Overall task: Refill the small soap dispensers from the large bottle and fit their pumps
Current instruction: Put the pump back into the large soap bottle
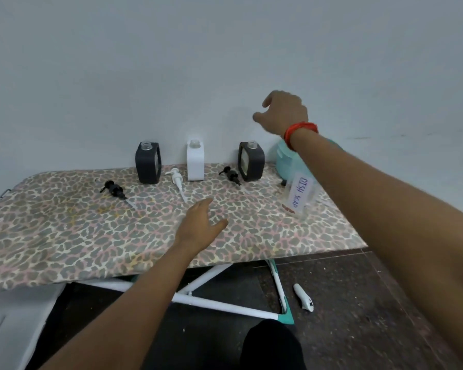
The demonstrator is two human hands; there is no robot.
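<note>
Right hand [284, 110] raised, loosely curled, empty; left hand [199, 225] open, empty.

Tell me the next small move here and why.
Probably bring the right hand down onto the large bottle labelled DISH SOAP. Both hands are empty, all three dispensers stand open-necked by the wall, and their pumps lie on the board.

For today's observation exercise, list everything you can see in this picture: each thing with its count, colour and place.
dark dispensers: two, dark grey, open necks, back of board, either side of the white one
white dispenser: one, back centre
black pumps: two, lying loose on board
white pump: one, lying beside white dispenser
large bottle: one, teal, "DISH SOAP" label, right end
board: one, leopard-print cover
white object: one, on floor
hands: left open over board; right open, raised, red wristband
</note>
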